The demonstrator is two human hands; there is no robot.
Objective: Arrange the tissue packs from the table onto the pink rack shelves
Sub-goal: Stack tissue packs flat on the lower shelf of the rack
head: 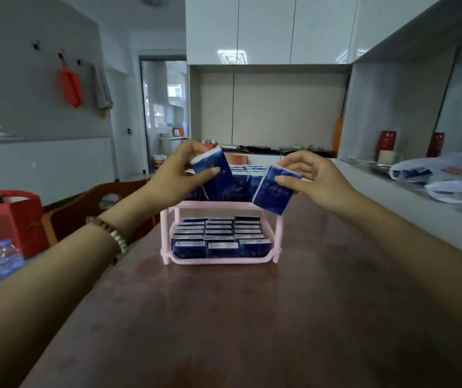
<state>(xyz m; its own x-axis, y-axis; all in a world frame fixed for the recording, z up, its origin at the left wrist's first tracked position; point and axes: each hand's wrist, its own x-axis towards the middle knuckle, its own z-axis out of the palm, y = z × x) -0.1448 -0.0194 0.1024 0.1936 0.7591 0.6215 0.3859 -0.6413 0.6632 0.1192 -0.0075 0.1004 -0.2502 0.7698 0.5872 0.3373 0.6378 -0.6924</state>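
Fingers (210, 172) of the left hand (176, 177) pinch one blue tissue pack (218, 180) and the right hand (319, 177) a second pack (273, 193) over the pink rack's (278, 233) crowded top shelf (218, 203), lower shelf (221, 261) already full, work seemingly near done.

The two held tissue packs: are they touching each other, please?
Apart: the head view shows shelved packs in the gap between the left pack and the right pack.

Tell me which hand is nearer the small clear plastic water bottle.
Left. The left hand is up-right of the water bottle, over the pink plastic rack and its left side; the right hand is farther right, over its right side.
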